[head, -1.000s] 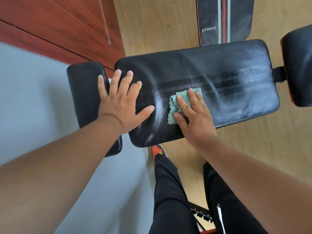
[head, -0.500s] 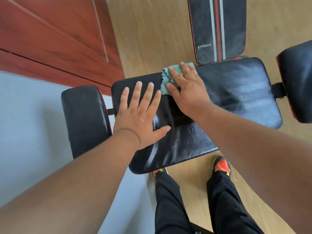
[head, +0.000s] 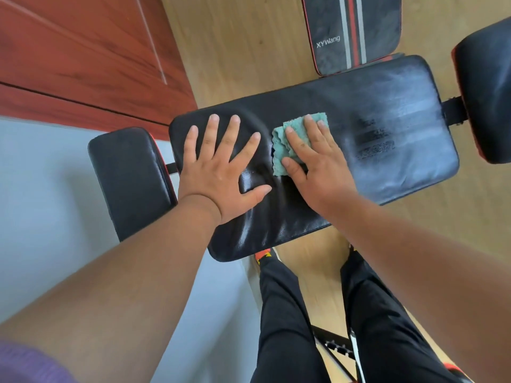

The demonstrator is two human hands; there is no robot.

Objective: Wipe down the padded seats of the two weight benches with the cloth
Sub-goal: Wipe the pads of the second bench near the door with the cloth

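Pressing cloth (head: 287, 145) on black padded seat (head: 401, 139), wood floor (head: 249, 51), red door (head: 83, 51)

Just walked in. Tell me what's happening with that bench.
A person is wiping the black padded seat of a weight bench. The right hand presses a teal cloth flat near the pad's middle, while the left hand rests spread on the pad beside it, steadying. The part right of the cloth looks hazy and streaked. A second pad marked XYWang lies beyond on the wooden floor.

Cloth (head: 287, 142) on seat pad (head: 387, 128), under right hand (head: 318, 161).
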